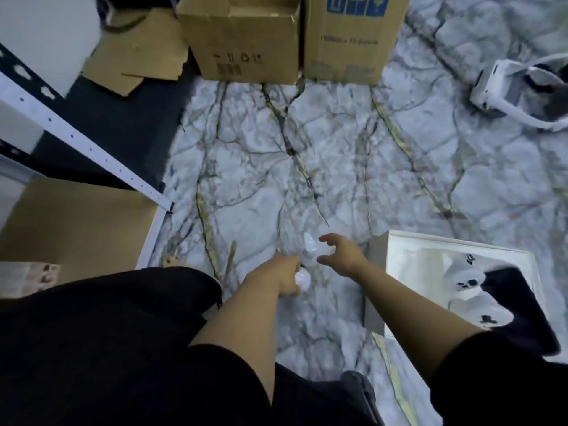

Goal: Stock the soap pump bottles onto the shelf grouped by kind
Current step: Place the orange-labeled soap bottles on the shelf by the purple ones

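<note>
Soap pump bottles, seemingly two — pale, translucent, blurred against the marbled floor [338, 155]. Largest to smallest: metal shelf [92, 146] at left, cardboard boxes [246, 41] beyond, white box [455, 250] at right, then the bottles between the hands. Left hand [287, 279] closed round one bottle [302, 279], white rounded end showing. Right hand [341, 255] spread, fingers [327, 238] apart, curved about a second bottle [313, 249] — contact impossible to tell through the blur. Probably light, stiff plastic, smooth and likely slippery; pump head likely the weak spot. Best gripped round the body, not the nozzle. Shelf near, not yet reached.
</note>
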